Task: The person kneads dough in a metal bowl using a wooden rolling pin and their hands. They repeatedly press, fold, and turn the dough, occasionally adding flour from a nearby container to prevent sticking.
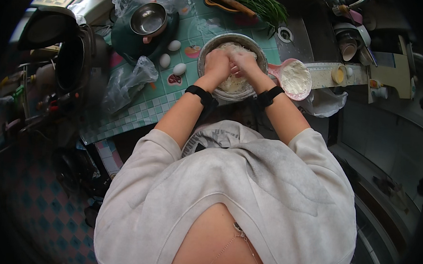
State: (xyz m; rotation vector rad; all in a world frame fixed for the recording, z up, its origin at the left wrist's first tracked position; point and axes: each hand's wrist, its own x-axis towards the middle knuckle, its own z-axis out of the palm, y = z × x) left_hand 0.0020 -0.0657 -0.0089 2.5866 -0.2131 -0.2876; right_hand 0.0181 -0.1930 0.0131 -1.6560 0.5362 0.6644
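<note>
A round metal bowl (201, 59) stands at the counter's front edge, its inner wall coated with flour. Crumbly, floury dough (232, 85) lies inside it. My left hand (218, 62) and my right hand (243, 60) meet over the middle of the bowl, fingers curled into the dough. Their fingertips are partly hidden. Right of the bowl, a pink ladle-like scoop (273, 70) holds white flour (295, 79). Three white eggs, one of them nearest the front (179, 69), lie on the green tiled counter (170, 88) to the left.
An empty metal cup (148, 19) sits on a dark green lid-like object (125, 38). Plastic bags (131, 81) lie at left, beside an open black appliance (71, 60). Green leafy stalks (257, 5) and a wooden rolling pin (236, 4) are behind, near a steel sink (299, 36).
</note>
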